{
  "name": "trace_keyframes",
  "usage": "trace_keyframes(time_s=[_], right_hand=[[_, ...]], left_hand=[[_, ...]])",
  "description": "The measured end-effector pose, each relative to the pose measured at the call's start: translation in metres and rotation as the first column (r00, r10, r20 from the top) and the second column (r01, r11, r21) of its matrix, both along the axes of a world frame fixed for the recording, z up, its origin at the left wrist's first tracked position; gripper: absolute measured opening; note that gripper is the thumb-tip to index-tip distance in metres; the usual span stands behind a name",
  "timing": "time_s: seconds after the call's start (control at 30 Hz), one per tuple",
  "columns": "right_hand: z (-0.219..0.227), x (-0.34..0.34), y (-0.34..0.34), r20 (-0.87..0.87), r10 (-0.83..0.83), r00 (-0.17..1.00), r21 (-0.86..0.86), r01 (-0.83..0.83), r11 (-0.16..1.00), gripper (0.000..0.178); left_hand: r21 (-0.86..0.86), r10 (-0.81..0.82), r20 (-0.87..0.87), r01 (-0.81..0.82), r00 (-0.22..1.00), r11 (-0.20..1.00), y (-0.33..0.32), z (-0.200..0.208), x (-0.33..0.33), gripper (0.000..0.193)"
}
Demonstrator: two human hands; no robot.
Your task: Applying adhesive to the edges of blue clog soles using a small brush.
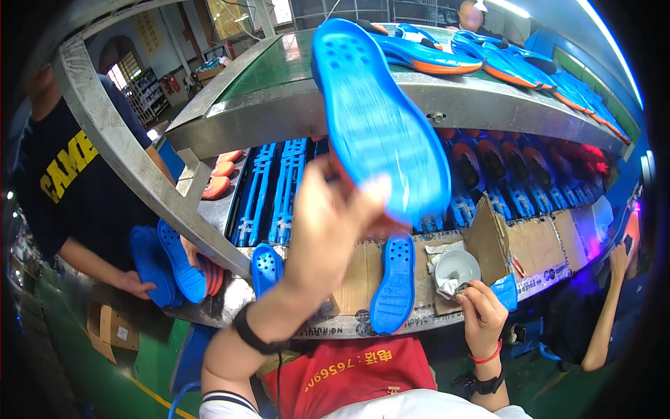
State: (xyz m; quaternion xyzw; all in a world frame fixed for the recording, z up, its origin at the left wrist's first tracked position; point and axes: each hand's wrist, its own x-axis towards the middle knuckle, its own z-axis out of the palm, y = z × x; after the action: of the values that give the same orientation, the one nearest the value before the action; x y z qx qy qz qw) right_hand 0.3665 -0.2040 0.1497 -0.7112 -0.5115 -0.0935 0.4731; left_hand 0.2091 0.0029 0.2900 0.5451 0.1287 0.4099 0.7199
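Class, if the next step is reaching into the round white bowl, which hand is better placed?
Probably the right hand: it is close beside the round white bowl. The left hand is farther off, gripping a long blue shoe sole.

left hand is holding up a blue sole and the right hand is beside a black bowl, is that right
Not quite: the bowl is white, not black, as the head view shows. The left hand is indeed holding up a blue sole, and the right hand is beside the bowl.
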Motion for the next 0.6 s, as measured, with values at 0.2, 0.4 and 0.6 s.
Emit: trace_keyframes(time_s=[0.2, 0.4, 0.6], right_hand=[[0.002, -0.005, 0.007, -0.002, 0.056, 0.998, -0.002, -0.056, 0.998, 0.012], [-0.013, 0.008, 0.008, 0.016, -0.023, 1.000, -0.059, 0.024, 0.998, 0.013], [-0.024, 0.016, 0.017, 0.060, -0.011, 0.998, -0.114, 0.018, 0.993, 0.015]], left_hand=[[-0.099, -0.120, 0.234, 0.147, 0.965, 0.984, 0.113, 0.056, 0.029, 0.036], [0.161, -0.134, -0.300, 0.188, 0.945, 0.969, 0.018, -0.030, -0.005, 0.036], [0.559, 0.423, -0.759, 0.163, 0.495, 0.813, -0.057, -0.206, -0.041, 0.054]])
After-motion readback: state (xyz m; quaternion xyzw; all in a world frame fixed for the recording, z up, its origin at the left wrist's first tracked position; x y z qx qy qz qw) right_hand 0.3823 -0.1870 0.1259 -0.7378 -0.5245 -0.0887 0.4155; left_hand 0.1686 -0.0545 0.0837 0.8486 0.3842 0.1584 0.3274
